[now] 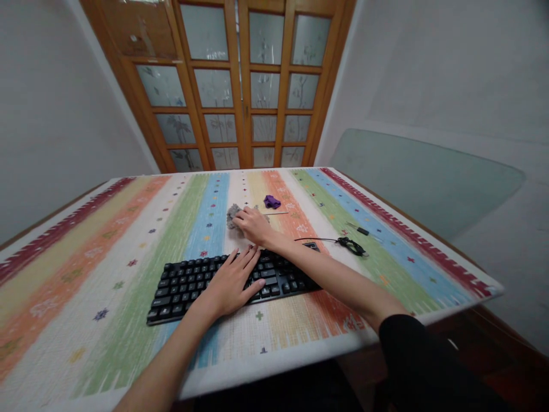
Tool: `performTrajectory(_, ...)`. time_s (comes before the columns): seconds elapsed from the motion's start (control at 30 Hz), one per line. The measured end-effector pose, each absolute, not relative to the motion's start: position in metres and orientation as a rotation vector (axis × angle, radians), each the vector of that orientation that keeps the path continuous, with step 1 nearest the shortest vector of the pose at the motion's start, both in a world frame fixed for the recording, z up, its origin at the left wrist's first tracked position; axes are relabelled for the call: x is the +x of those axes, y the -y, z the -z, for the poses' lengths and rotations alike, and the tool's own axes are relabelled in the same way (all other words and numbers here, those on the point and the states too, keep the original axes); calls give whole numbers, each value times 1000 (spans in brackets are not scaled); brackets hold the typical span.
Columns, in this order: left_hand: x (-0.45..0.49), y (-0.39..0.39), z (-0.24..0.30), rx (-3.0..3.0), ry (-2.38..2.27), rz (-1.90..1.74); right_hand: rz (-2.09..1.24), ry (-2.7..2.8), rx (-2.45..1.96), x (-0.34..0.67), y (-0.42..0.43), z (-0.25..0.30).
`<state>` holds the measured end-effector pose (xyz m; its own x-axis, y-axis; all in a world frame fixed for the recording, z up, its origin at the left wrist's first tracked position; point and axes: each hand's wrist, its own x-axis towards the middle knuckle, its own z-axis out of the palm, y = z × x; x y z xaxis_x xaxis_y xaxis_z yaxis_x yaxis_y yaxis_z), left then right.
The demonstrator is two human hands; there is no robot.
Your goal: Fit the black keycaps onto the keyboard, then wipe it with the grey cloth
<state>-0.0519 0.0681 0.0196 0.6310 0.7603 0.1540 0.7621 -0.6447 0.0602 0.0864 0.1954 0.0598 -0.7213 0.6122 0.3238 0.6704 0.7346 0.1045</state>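
Centre of frame: right hand (pixel 254 224), fingers curled, pinching the grey cloth (pixel 234 214), probably soft and light, best gripped by a bunched fold. Left hand (pixel 231 284), fingers spread flat, rests on the black keyboard (pixel 180 286).

No readable text, label, brand or number appears anywhere; the key legends on the black keyboard (pixel 223 283) under the left hand (pixel 231 283) are too small and blurred to make out

Head camera looks forward and down (close) over the table (pixel 107 343).
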Motion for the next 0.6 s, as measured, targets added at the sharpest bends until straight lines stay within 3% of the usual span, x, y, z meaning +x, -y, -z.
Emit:
performTrajectory(0.2, -53, -69, -19, -2827, 1303, 270, 156, 2737, -990, 106, -203, -56)
performTrajectory(0.4, -55, -70, -17, -2835, 1278, 292, 28, 2494, -946, 211, -207, -88)
performTrajectory(0.6, -55, -72, -15, -2835, 1256, 316, 210, 2229, -1822, 363, -189, -71)
